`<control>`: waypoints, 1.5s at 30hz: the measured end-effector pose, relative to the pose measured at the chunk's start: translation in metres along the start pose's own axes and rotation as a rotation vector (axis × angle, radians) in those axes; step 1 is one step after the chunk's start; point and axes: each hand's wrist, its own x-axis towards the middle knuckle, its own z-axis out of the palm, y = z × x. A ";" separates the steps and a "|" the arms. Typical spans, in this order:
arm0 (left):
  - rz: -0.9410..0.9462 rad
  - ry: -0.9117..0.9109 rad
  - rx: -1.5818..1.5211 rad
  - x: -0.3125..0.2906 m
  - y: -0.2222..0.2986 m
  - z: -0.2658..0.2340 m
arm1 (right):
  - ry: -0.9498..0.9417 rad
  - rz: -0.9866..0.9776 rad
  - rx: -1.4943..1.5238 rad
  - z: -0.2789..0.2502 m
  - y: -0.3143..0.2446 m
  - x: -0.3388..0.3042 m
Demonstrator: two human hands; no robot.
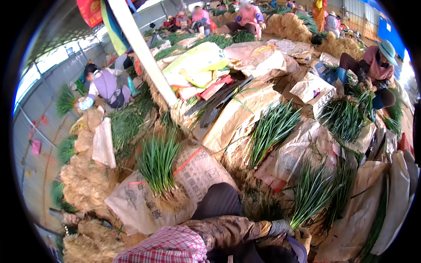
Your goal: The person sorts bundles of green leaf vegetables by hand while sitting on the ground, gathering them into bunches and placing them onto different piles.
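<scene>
My left hand (280, 227), in a grey glove, closes around the lower stalks of a bunch of green onions (308, 193). Its camouflage sleeve reaches across from the lower left. Against the same root end is my right hand (303, 237), in a tan glove, its fingers curled and partly hidden. The leaves fan up and away from both hands. To the left, a tied-looking bundle of green onions (160, 168) lies on a printed woven sack (131, 199), its pale roots toward me. My dark-clad knee (221, 199) rests beside that sack.
More green onions (274, 131) lie on brown paper sheets (241, 111) ahead. A white post (142, 48) slants up at the left. Piles of dry roots (83, 175) lie farther left. Several people work around, one in a blue hat (387, 52) at the right.
</scene>
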 end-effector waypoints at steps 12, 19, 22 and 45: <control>0.283 -0.140 0.058 0.039 -0.016 0.007 | 0.019 0.077 0.382 -0.002 0.023 -0.001; 0.189 -0.131 -0.030 -0.011 0.013 0.003 | 0.210 0.211 0.968 0.006 -0.015 -0.020; 0.198 -0.068 0.044 0.003 0.002 0.005 | 0.131 0.250 0.814 0.001 0.000 -0.019; 0.799 -0.323 -0.760 0.032 -0.011 0.029 | 0.246 -0.824 -0.369 0.019 -0.084 0.011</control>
